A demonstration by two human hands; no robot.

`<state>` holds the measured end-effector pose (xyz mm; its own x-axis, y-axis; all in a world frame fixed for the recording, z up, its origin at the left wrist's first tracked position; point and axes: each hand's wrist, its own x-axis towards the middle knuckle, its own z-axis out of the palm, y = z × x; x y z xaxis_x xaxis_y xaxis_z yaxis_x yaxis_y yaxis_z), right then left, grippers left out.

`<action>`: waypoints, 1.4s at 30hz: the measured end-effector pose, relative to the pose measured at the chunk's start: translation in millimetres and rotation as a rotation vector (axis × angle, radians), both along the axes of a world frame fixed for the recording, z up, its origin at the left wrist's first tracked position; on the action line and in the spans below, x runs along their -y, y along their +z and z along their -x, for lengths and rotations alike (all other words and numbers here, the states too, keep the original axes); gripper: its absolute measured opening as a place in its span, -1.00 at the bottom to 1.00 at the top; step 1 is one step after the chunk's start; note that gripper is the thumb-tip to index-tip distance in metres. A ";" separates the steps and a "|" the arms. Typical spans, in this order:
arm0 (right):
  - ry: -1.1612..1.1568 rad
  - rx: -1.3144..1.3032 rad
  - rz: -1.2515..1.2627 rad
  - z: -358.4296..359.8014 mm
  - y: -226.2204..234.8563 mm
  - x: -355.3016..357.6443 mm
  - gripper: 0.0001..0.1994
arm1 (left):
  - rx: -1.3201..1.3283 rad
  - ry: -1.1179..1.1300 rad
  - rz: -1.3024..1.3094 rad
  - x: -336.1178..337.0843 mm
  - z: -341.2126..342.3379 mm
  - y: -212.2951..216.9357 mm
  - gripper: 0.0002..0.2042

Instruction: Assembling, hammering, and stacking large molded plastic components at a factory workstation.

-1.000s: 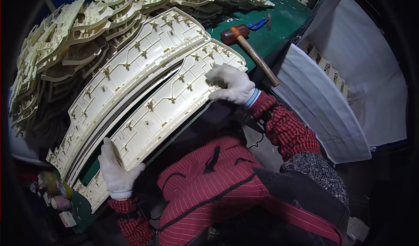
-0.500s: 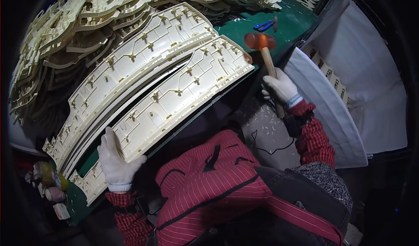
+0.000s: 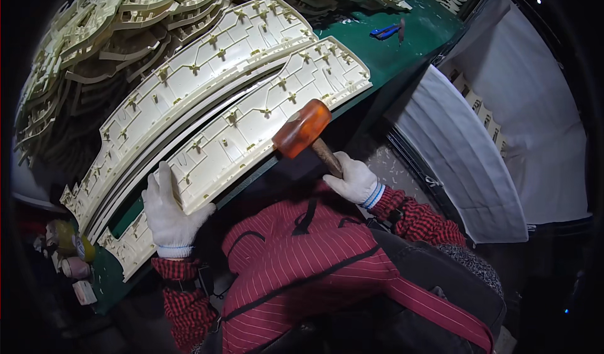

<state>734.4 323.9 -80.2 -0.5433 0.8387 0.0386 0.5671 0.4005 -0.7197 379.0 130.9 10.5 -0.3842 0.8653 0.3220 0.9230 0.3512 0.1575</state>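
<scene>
My right hand (image 3: 356, 181), in a white knit glove, is closed round the wooden handle of a mallet (image 3: 302, 129). Its translucent amber head is over the near edge of a long cream plastic panel (image 3: 242, 137); whether the two touch I cannot tell. My gloved left hand (image 3: 168, 212) holds this panel's left end, fingers at the end and thumb along the near edge. Ribs and small posts cover the panel's upward face. Behind it lies a similar, curved cream panel (image 3: 182, 77), with long narrow strips between the two.
A tall stack of cream plastic parts (image 3: 94, 46) fills the far left of the green table (image 3: 352, 46). Blue-handled pliers (image 3: 385, 31) lie at the far right. White cloth (image 3: 465, 165) hangs over a container at right. Small jars (image 3: 75, 267) stand at lower left.
My right hand has brought the mallet left and nearer, from beyond the panel's right end to its near edge. My left hand still holds the panel's left end.
</scene>
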 end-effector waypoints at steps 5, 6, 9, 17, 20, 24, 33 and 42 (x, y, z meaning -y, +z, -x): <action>0.110 -0.270 0.040 30.0 39.2 7.8 -0.45 | -0.001 0.051 0.066 1.6 -2.3 2.1 0.21; 0.140 -0.273 0.055 36.0 38.1 9.4 -0.45 | -0.032 0.048 0.063 -2.8 -6.4 2.3 0.19; 0.334 0.011 0.004 54.7 24.4 16.8 -0.47 | 0.021 0.068 0.157 -16.2 -17.9 17.4 0.12; 0.618 0.015 -0.140 87.2 33.8 23.6 -0.52 | -0.153 -0.033 0.045 14.4 5.2 -12.7 -0.02; 0.650 -0.317 -0.065 112.5 56.0 30.6 -0.50 | -0.139 -0.086 -0.058 28.6 23.4 -12.7 -0.18; 0.971 -0.638 -0.570 170.2 68.4 51.5 -0.49 | 0.091 0.199 -0.012 74.6 67.9 -6.1 -0.47; 0.703 0.062 -0.224 144.8 71.2 38.5 -0.56 | 0.097 0.210 -0.164 92.5 74.1 -15.9 -0.60; 0.078 -0.315 0.168 41.3 53.3 -78.4 -0.52 | 0.099 0.258 -0.145 114.6 85.9 -27.8 -0.58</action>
